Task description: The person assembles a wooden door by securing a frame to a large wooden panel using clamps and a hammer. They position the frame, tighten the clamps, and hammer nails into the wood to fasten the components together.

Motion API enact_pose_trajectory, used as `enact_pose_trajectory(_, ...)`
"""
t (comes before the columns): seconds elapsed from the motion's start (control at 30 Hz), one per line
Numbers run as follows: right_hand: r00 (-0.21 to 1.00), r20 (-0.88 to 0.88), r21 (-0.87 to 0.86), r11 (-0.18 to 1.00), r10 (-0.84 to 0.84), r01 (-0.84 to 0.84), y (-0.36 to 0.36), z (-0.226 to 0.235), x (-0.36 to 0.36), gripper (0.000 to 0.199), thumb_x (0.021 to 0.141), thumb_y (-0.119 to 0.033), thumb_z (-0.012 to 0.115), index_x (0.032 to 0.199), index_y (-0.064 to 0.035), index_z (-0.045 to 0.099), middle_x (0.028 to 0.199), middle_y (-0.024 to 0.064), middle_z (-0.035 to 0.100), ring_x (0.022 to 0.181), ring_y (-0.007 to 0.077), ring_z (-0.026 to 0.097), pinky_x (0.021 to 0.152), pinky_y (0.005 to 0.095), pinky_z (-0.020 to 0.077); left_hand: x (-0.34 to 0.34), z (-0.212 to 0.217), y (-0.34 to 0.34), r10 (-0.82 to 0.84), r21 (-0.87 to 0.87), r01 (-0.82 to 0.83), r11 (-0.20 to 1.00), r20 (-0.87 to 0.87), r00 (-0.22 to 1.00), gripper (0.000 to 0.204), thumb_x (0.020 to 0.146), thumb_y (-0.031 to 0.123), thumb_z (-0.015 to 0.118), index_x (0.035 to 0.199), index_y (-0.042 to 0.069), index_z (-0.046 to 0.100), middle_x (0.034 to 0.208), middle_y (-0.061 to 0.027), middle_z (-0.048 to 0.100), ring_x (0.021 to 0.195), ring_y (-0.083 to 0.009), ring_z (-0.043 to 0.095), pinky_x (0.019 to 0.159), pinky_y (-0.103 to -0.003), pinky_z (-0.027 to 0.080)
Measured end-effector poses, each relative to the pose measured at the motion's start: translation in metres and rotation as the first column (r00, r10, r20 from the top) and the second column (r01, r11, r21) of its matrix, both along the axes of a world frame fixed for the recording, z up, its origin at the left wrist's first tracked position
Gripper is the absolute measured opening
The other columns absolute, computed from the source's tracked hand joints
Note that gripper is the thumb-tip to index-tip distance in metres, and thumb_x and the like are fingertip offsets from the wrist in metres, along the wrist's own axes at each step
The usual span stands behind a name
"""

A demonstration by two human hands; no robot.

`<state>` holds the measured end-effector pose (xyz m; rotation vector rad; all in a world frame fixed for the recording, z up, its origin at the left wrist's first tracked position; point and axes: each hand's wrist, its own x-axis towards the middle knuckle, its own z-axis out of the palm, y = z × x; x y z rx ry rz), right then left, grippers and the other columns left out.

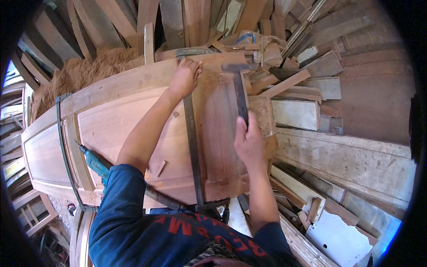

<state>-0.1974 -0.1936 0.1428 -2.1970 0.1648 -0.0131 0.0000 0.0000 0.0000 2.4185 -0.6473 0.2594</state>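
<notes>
A panelled wooden door (129,118) lies flat in front of me, gripped across its width by a dark metal bar clamp (191,142). My right hand (249,141) is closed round the handle of a hammer (241,95), whose head, a little blurred, is over the door's right end. At the door's far rail, beside the clamp's far end, my left hand (186,76) is closed in a pinch. A small pale tip shows at its fingers, too small to name. A loose wooden sliver (161,168) rests on the middle panel. Near my left elbow lies a teal power drill (95,163).
A second bar clamp (65,147) spans the door's left part. Sawdust (89,75) is heaped behind the far edge, below leaning boards (95,22). Offcuts (284,84) and stacked planks (347,155) crowd the right side. A broken white sheet (338,238) lies at lower right.
</notes>
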Motion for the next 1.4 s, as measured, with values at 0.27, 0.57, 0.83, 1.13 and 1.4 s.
enact_pose_trajectory(0.27,0.975,-0.223,-0.407,0.907,0.017,-0.109,0.025,-0.009,0.056,0.029,0.102,-0.027,0.051,0.116,-0.0016,0.049,0.089,0.0271,0.066,0.084,0.0462,0.066,0.07,0.0529,0.052,-0.004,0.002,0.01,-0.079,-0.005,0.079,0.997,-0.011,0.997,0.021,0.088,0.014,0.066,0.107,0.005,0.064,0.111,-0.0164,0.063,0.114,-0.0385,0.054,0.104,-0.052,0.035)
enact_pose_trajectory(0.57,0.954,0.29,-0.041,0.994,-0.081,0.097,0.036,-0.004,0.042,0.03,0.102,-0.028,0.051,0.105,0.001,0.047,0.082,0.0282,0.062,0.074,0.0441,0.062,0.063,0.0509,0.0477,-0.111,0.0,0.067,0.496,0.221,-0.473,0.853,-0.061,0.866,0.066,0.096,0.039,0.055,0.15,0.005,0.038,0.157,-0.02,0.033,0.147,-0.0416,0.024,0.116,-0.063,0.016)
enact_pose_trajectory(0.83,0.975,0.212,-0.068,0.994,-0.064,0.08,0.04,0.036,0.06,0.031,0.103,-0.032,0.049,0.105,-0.0009,0.049,0.074,0.0246,0.061,0.067,0.0442,0.058,0.065,0.0498,0.0485,-0.111,0.007,0.069,0.503,0.267,-0.468,0.843,-0.082,0.86,0.066,0.096,0.043,0.05,0.149,0.004,0.041,0.158,-0.0217,0.029,0.148,-0.0438,0.018,0.117,-0.064,0.013)
enact_pose_trajectory(1.13,0.999,-0.032,-0.391,0.92,-0.01,-0.003,0.025,-0.057,0.072,0.026,0.103,-0.028,0.05,0.1,-0.0024,0.05,0.07,0.013,0.058,0.065,0.0329,0.06,0.06,0.0436,0.047,-0.093,0.016,0.065,0.492,0.233,-0.473,0.85,-0.027,0.87,0.064,0.095,0.04,0.052,0.148,0.004,0.042,0.158,-0.0221,0.03,0.148,-0.0442,0.02,0.117,-0.064,0.014)
enact_pose_trajectory(1.4,0.976,0.212,-0.212,0.972,-0.051,0.097,0.036,-0.043,0.027,0.028,0.103,-0.028,0.05,0.093,-0.0036,0.044,0.068,0.0205,0.053,0.061,0.0404,0.055,0.059,0.0449,0.0473,-0.116,0.013,0.059,0.474,0.271,-0.437,0.858,-0.087,0.876,0.066,0.095,0.04,0.051,0.149,0.005,0.04,0.159,-0.0218,0.029,0.148,-0.0442,0.019,0.118,-0.064,0.014)
